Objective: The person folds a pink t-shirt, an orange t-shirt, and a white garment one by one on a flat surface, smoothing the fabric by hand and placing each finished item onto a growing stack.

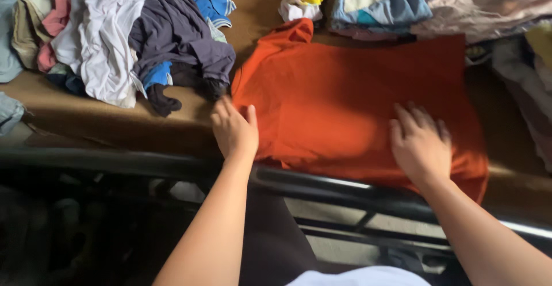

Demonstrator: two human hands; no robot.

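On the far left a rumpled clothes pile (126, 38) slumps. Right of it lies the shirt (345, 96), soft orange cloth spread flat, long axis left to right, sleeve pointing far. Left hand (234, 129) lies open-fingered on its left edge; right hand (420, 145) presses flat, fingers spread, near-right.

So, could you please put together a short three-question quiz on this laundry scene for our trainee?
1. True or false: both hands lie flat on the orange shirt.
2. Which hand is at the shirt's edge nearest the heap of mixed clothes? A) left hand B) right hand
3. What lies folded just beyond the shirt's far edge?

Key
1. True: both palms press down on it, fingers spread.
2. A.
3. A folded blue garment, with a small white and yellow bundle beside it.
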